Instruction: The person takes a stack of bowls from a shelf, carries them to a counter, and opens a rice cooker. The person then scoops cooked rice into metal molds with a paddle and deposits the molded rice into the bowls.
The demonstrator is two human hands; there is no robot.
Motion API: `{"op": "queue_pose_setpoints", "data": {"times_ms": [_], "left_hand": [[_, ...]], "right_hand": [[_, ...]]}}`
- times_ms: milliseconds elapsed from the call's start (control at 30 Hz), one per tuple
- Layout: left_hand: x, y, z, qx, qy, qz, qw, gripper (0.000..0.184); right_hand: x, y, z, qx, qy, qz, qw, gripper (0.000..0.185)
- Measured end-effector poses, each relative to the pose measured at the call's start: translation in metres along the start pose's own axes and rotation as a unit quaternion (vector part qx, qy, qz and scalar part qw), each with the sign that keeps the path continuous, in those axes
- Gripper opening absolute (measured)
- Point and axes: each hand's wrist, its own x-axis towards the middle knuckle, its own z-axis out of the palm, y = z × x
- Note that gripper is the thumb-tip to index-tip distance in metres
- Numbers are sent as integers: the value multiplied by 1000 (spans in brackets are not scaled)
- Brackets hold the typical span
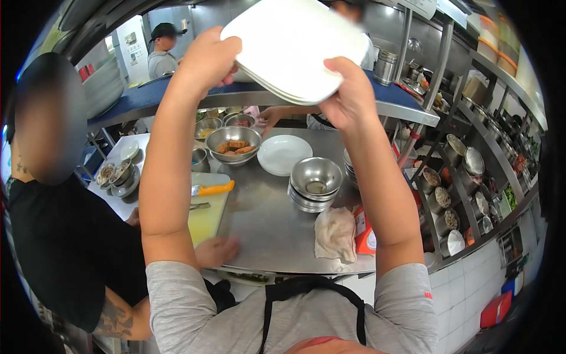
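Both my hands are raised and hold a small stack of white plates (295, 47) in front of the overhead shelf (271, 94). The left edge of the stack is gripped by my left hand (212, 58), its thumb on top. On the right edge, my right hand (349, 91) is closed with the thumb over the rim. Below them on the steel counter (259, 224) are a white round plate (285, 154), a metal bowl of fried food (233, 145) and stacked metal bowls (316, 179).
A co-worker in black (71, 236) stands close at the left, beside a cutting board (207, 219) with a yellow-handled knife (215, 189). A cloth (335, 235) lies on the right. Other people stand behind the shelf. Racks of metal containers (445, 200) line the right.
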Motion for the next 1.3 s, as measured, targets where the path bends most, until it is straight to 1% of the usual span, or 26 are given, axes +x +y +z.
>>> {"op": "queue_pose_setpoints", "data": {"times_ms": [33,100,133,167,200,233,267,333,367,400,467,500,600,633,700,800,1000,1100,1200,1233,1267,1300], "left_hand": [[-2,6,5,17,-21,13,1000,33],[1,11,17,-23,-90,41,995,37],[2,11,21,-44,-125,52,990,39],[25,-6,28,-101,-126,80,984,50],[45,-23,34,12,-51,137,989,51],[65,-38,40,124,25,193,973,51],[78,-50,45,232,103,246,935,52],[91,-65,52,316,-8,152,937,49],[96,-70,54,356,-64,104,927,48],[96,-67,55,339,-76,98,933,46],[90,-60,56,307,-101,86,942,41],[90,-60,57,318,-74,94,941,37],[94,-52,44,339,-45,123,932,37],[97,-56,40,330,28,156,931,38],[107,-65,31,309,172,219,909,41],[117,-65,24,267,272,198,903,44],[83,-34,-12,246,420,191,853,46],[35,-16,-35,175,441,244,846,47],[-50,6,-44,271,375,389,797,46],[-88,15,-37,174,307,399,846,45],[-129,29,-25,78,239,399,882,45],[-170,40,-13,62,202,399,892,47]], "right_hand": [[-10,-4,-9,32,-9,11,999,51],[-30,-13,-30,101,-33,45,993,56],[-40,-14,-41,125,-29,47,991,56],[-51,-15,-54,121,-13,60,991,57],[-61,-15,-66,118,2,71,990,58],[-73,-16,-76,124,28,79,989,58],[-86,-16,-86,129,52,87,986,59],[-110,-21,-106,129,87,99,983,58],[-122,-24,-112,123,108,98,982,57],[-133,-27,-117,119,129,96,980,57],[-150,-30,-136,99,137,95,981,57],[-158,-32,-143,89,142,95,981,57],[-177,-37,-156,73,171,94,978,59],[-182,-38,-160,67,183,86,977,60],[-189,-38,-168,63,196,91,974,60],[-200,-34,-177,69,208,102,970,61],[-222,-36,-186,69,210,157,962,65],[-236,-41,-195,63,188,193,961,66],[-253,-45,-218,57,170,251,951,69],[-259,-46,-226,57,156,282,945,69],[-262,-45,-231,60,138,318,936,70],[-265,-46,-231,65,110,350,928,71]]}}
